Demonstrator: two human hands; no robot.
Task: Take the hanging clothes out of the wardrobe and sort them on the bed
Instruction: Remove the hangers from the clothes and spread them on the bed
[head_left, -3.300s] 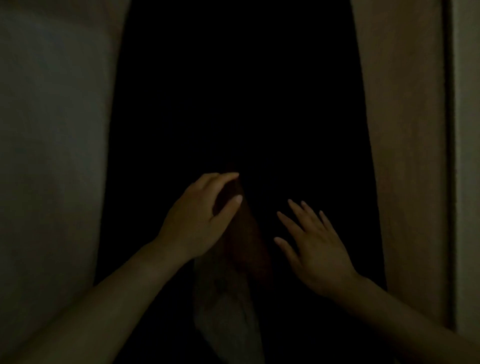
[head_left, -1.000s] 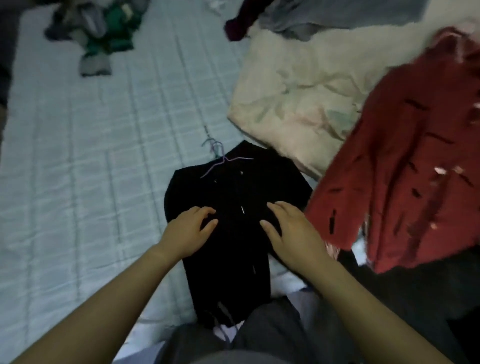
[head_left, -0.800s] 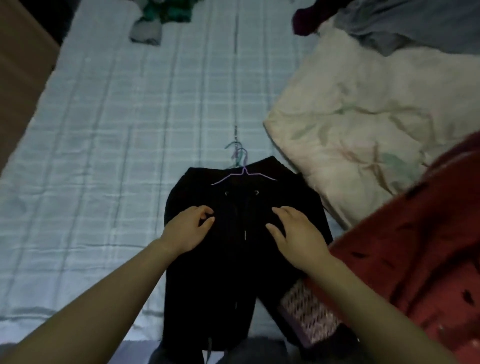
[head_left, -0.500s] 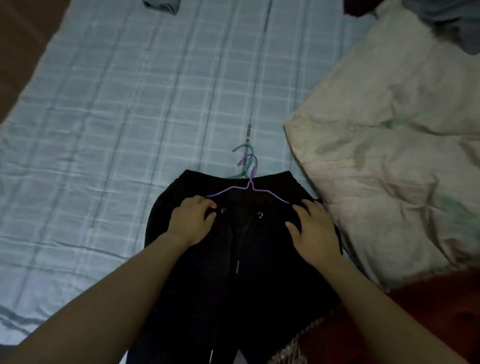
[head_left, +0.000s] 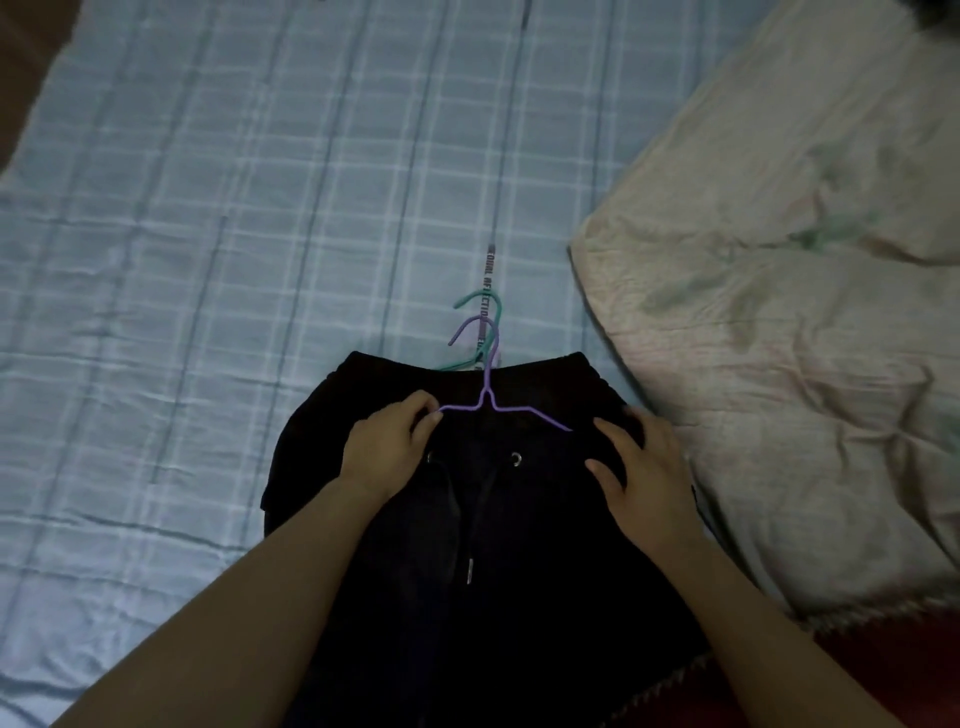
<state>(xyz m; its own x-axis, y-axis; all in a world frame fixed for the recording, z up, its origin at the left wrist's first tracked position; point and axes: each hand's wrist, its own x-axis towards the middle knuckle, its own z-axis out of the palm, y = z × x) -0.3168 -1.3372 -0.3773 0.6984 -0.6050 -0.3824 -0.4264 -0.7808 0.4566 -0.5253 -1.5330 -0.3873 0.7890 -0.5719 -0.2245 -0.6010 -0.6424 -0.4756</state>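
- Left hand (head_left: 387, 449) pinches the purple hanger (head_left: 491, 400) over the black pants (head_left: 498, 545).
- Right hand (head_left: 641, 478) lies open, flat on the pants' waistband near the bed's (head_left: 208, 234) near edge.

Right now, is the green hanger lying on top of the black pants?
No, the green hanger runs under the black pants; the purple hanger lies on top.

A cream quilt (head_left: 779, 322) lies rumpled on the right, printed with faint green leaves, a zigzag trim along its near edge.
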